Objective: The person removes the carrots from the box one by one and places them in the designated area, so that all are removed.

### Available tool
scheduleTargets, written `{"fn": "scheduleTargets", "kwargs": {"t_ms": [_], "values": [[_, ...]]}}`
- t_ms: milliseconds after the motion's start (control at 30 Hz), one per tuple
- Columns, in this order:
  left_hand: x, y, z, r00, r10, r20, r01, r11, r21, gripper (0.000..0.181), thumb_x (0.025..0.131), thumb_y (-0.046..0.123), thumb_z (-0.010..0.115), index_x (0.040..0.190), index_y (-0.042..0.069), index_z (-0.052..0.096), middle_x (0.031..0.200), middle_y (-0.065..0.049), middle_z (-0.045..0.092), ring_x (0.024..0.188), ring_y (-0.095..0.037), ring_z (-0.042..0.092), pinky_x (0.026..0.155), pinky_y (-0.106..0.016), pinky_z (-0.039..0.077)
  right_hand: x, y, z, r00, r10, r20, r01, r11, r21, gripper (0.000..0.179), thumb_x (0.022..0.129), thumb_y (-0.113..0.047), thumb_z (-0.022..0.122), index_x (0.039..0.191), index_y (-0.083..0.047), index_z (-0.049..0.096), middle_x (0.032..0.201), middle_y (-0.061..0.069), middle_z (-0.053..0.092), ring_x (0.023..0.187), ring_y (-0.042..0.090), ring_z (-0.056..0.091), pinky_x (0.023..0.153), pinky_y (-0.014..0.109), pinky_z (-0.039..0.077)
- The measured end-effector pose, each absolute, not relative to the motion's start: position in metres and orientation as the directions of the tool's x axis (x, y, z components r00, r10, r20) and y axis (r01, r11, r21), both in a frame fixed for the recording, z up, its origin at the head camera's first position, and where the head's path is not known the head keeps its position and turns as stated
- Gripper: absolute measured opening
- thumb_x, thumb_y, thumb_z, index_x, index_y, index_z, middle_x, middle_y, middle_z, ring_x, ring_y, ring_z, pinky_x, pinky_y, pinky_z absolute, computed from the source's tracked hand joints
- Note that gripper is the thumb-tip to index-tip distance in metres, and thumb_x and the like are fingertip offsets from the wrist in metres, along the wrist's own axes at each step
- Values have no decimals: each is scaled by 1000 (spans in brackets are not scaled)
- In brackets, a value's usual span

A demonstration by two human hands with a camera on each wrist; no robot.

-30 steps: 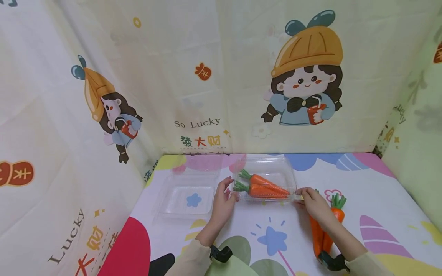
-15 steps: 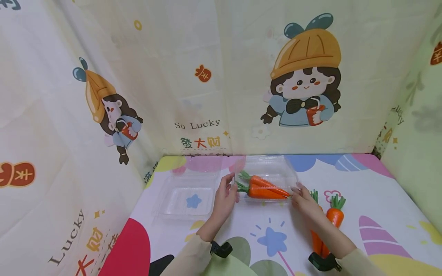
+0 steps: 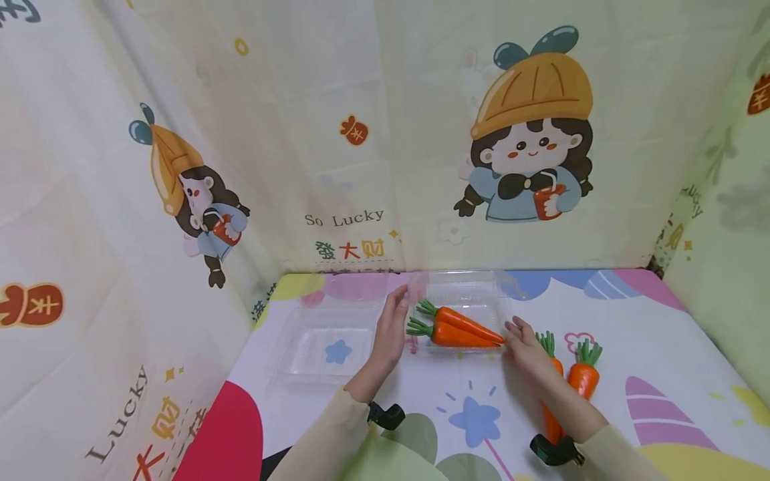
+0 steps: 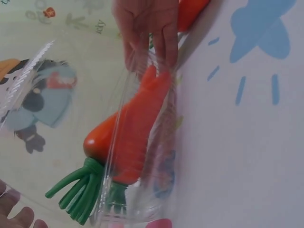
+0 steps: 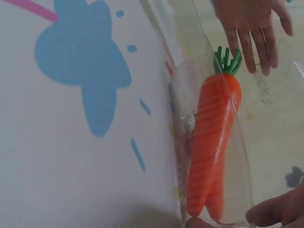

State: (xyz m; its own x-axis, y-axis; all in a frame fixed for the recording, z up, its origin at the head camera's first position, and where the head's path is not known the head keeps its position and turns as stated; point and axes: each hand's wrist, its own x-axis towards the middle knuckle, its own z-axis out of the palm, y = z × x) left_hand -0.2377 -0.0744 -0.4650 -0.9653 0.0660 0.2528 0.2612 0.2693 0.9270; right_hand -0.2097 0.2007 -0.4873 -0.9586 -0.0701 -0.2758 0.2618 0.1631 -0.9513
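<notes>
Two orange carrots (image 3: pixel 460 333) with green tops lie side by side in a clear plastic clamshell box (image 3: pixel 421 347), its raised lid (image 3: pixel 511 284) tilted toward the back. My left hand (image 3: pixel 388 334) stands along the box's left side, fingers straight and pointing away. In the right wrist view, this left hand (image 5: pixel 251 28) shows its fingers spread beyond the carrot tops. At the box's right front corner is my right hand (image 3: pixel 529 351), fingertips right at the rim near the carrot tips. In the left wrist view, the right hand's fingers (image 4: pixel 166 42) extend down to that end.
Left of my left hand, another clear plastic box (image 3: pixel 295 354) lies on the patterned table (image 3: pixel 439 427). Two more carrots (image 3: pixel 583 377) lie under and beside my right forearm. A printed cloth (image 3: pixel 421 133) hangs behind and at both sides.
The box's lid has tipped up and back off the carrots. My right hand has drawn slightly left toward the front corner. The left hand has slid forward along the side, its fingers straightening.
</notes>
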Motion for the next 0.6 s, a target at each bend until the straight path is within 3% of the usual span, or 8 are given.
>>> {"fn": "scheduleTargets", "kwargs": {"t_ms": [200,433,600], "values": [[-249,-77,-457,-955,109,277,295,231,927,49,112,35,31,155,14,42,161,-12,43,149,-34,39,123,-60,27,-204,200,-485,-960,-49,-277,260,225,-939,67,108,-10,31,161,5,-6,169,27,10,153,46,24,121,57,31],[-266,-80,-449,-955,115,274,293,209,933,50,111,37,33,155,14,42,160,-13,43,149,-34,39,124,-58,27,-196,202,-484,-958,-33,-283,255,346,-903,69,107,-15,35,162,4,-2,169,26,15,156,49,11,124,62,18],[-278,-81,-448,-949,133,286,305,152,940,51,112,34,31,155,7,41,158,-15,45,149,-32,39,123,-57,30,-187,203,-484,-955,-29,-295,261,393,-882,71,106,-17,38,163,1,0,169,24,16,155,50,8,122,69,11]]}}
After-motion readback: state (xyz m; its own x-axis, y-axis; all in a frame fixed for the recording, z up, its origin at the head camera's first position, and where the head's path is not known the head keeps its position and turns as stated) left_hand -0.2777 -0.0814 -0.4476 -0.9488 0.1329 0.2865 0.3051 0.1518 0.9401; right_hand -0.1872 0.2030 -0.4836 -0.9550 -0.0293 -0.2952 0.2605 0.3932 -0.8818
